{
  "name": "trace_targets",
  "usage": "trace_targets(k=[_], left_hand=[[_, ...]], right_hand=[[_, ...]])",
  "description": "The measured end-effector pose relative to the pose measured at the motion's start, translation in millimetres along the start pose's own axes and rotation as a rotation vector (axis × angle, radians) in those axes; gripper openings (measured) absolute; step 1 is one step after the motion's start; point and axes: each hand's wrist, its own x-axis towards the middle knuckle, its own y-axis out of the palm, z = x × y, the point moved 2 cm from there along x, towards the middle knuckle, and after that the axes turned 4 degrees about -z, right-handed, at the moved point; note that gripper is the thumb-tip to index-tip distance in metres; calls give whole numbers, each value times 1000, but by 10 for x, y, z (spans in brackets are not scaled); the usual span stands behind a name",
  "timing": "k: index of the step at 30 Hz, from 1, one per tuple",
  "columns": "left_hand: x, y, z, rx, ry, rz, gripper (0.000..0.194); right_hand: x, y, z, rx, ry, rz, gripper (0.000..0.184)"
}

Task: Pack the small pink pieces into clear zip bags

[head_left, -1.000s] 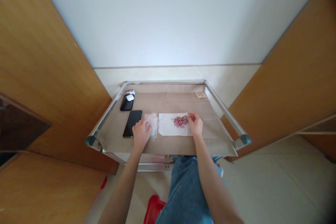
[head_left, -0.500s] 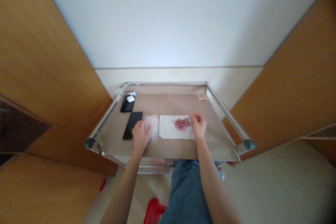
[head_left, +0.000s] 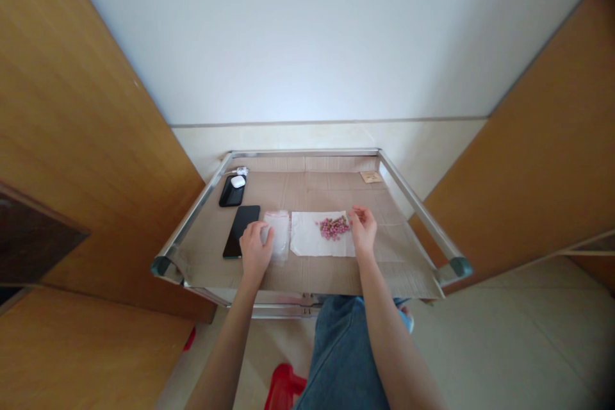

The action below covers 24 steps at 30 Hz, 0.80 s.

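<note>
A small heap of pink beads [head_left: 334,227] lies on a white sheet of paper [head_left: 312,243] on a cardboard-lined table [head_left: 307,269]. My right hand [head_left: 364,233] rests at the right edge of the paper, fingers curled and pinched close beside the beads; whether it holds one is too small to see. My left hand [head_left: 254,251] lies flat on the left part of a clear plastic bag [head_left: 279,234] that sits just left of the paper.
A black phone [head_left: 241,229] lies left of my left hand. Farther back left is a second dark device [head_left: 232,192] with a white earbud case [head_left: 237,181] on it. A small brown card [head_left: 370,176] sits at the back right. A metal rail [head_left: 423,218] frames the table; wooden panels stand on both sides.
My right hand drew back slightly from the beads toward the paper's right edge. The left hand stayed on the plastic bag. The camera shifted a little.
</note>
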Motion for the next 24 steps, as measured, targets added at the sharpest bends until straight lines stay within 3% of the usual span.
trace_targets(k=[24], left_hand=[[4, 33, 50, -19, 25, -43, 16]], right_hand=[[-8, 47, 1, 37, 46, 33, 26]])
